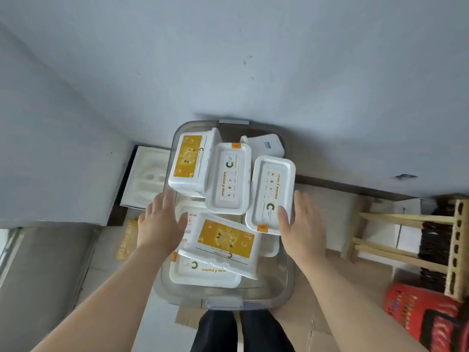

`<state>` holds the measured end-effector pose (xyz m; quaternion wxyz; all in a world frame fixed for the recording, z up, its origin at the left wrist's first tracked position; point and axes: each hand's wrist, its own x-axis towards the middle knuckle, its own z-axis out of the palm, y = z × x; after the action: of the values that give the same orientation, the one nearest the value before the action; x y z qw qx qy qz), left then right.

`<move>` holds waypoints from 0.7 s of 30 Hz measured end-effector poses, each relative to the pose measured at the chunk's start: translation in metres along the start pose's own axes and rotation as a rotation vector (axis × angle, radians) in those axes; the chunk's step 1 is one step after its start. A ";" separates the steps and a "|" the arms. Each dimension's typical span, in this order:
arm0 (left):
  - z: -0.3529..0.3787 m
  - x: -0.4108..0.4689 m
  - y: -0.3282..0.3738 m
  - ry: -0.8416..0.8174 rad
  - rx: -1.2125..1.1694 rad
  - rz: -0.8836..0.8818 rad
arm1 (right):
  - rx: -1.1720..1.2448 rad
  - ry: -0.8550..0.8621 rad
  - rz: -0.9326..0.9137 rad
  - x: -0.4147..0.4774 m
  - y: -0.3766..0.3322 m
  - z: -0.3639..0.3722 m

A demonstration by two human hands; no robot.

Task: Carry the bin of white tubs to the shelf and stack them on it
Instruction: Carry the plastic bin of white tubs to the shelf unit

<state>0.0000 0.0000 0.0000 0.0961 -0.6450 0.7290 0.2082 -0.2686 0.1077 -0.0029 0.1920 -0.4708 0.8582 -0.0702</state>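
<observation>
Translucent grey plastic is showing between both hands: the bin [264,292] is sitting on the floor directly beneath them, with the white tubs [228,179] heaped loosely inside, some flat, some leaning. The left hand [162,219] is hovering with fingers straight and spread over the bin's rim on its own side. Its fingertips are close to an orange-labelled tub [187,161] lying just beyond them, though I cannot tell whether they are touching. It is holding nothing. The right hand [302,224] is likewise flat and open, its thumb lying against the edge of a lid-up tub [271,196] just inward of it, and it is gripping nothing. Between the two palms a tilted tub [225,241] is resting crookedly on top of the pile.

Judging from this, the lift is not yet begun, and the shelf is not in view. The risk is sitting in the load. The tubs are piled unevenly and some seem to be riding above the rim, so a bin raised lopsidedly is likely to be shedding the tilted tub, or the one by the right thumb, over the side. Smooth plastic walls may also be slipping in flat palms unless the fingers are hooking under the rim. Well beyond the right hand a wooden stool [406,237] and a red basket [418,313] are crowding the floor, and cardboard [330,288] is lying below that wrist. A blind step with the bin held up could be catching on them.
</observation>
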 end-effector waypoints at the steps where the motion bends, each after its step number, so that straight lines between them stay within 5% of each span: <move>1: 0.004 0.006 -0.004 -0.023 -0.023 -0.036 | 0.048 0.019 0.044 0.003 0.006 0.008; 11: 0.043 0.047 -0.027 -0.073 -0.202 -0.170 | 0.590 0.137 0.167 0.011 0.027 0.057; 16: 0.054 0.052 -0.033 -0.003 -0.227 -0.197 | 0.640 0.025 0.243 0.018 0.037 0.074; 21: 0.051 0.052 -0.031 0.023 -0.382 -0.201 | 0.712 0.115 0.391 0.029 0.036 0.075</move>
<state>0.0163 -0.0277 -0.0723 -0.0159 -0.7232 0.6095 0.3245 -0.2811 0.1076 -0.0903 0.3044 -0.1983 0.8629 -0.3514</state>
